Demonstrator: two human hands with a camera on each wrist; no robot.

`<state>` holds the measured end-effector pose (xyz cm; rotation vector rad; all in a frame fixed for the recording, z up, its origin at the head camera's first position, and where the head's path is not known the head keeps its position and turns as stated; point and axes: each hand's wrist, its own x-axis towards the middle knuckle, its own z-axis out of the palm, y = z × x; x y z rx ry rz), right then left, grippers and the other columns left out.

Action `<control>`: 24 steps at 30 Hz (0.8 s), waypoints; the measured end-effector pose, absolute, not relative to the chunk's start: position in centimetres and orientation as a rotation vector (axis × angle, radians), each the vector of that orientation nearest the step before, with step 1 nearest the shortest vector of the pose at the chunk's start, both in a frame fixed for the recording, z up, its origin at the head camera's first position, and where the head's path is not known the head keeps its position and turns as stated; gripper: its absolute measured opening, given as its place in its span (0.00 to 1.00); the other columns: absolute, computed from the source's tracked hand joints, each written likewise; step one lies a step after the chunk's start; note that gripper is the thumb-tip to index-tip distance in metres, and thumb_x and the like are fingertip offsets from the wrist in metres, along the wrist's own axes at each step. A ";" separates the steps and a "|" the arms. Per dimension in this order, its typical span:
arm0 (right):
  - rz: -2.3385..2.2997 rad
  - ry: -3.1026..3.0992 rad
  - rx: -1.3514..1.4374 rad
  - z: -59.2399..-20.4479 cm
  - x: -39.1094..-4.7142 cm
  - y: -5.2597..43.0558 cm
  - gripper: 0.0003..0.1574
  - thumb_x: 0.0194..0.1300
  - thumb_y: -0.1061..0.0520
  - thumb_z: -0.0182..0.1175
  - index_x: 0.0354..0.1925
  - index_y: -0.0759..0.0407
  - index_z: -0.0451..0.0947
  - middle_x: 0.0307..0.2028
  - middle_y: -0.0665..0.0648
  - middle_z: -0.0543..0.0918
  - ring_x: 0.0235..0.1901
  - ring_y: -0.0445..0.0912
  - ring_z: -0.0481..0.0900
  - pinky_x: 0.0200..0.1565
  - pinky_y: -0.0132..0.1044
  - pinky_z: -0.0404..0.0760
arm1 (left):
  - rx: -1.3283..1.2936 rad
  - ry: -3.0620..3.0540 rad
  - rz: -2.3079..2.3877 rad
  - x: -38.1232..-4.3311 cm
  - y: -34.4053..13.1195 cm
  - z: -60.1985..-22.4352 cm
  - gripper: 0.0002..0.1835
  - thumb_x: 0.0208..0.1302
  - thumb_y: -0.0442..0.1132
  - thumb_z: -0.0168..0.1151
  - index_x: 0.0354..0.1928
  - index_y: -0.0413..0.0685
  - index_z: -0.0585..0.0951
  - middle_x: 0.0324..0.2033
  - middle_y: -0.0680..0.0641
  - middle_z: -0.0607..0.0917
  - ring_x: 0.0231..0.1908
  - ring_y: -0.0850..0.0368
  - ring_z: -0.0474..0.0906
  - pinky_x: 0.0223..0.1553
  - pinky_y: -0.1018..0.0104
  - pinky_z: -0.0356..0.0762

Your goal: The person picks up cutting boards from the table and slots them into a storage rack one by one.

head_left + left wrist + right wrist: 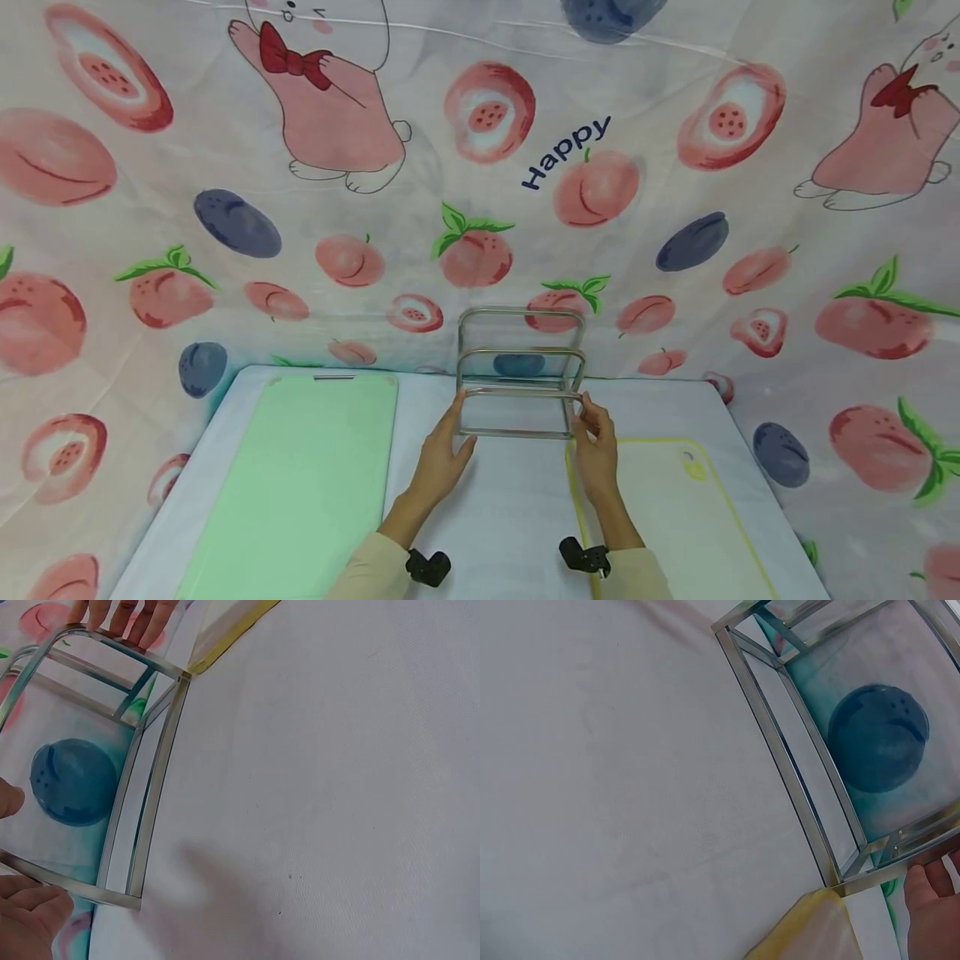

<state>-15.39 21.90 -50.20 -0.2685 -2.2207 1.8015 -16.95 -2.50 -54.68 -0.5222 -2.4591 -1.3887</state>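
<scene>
A silver metal rack [517,392] of several upright hoops stands toward the back of the white table, between two cutting boards. My left hand [437,458] touches its left side with fairly straight fingers, the thumb held away from the metal. At the opposite side, bent fingers of my right hand [596,442] grip the front hoop near its corner. The left wrist view shows the rack's flat metal bars [161,787] with fingers at both ends. In the right wrist view, my right fingers [930,900] meet the outside of the frame; the rest of that hand is cut off.
A large green cutting board [307,483] lies flat on the left. On the right lies a whitish cutting board [682,517] with a yellow rim, its far left corner near the rack. A peach-patterned cloth [420,242] hangs behind the white table [502,517].
</scene>
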 end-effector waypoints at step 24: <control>1.788 -2.242 -0.227 -53.8 -16.1 21.3 0.28 0.71 0.62 0.53 0.67 0.49 0.66 0.58 0.57 0.66 0.56 0.50 0.65 0.53 0.46 0.65 | -0.461 -2.435 -1.326 -16.3 -4.3 -55.2 0.44 0.61 0.31 0.65 0.75 0.54 0.53 0.68 0.43 0.64 0.65 0.45 0.63 0.60 0.49 0.66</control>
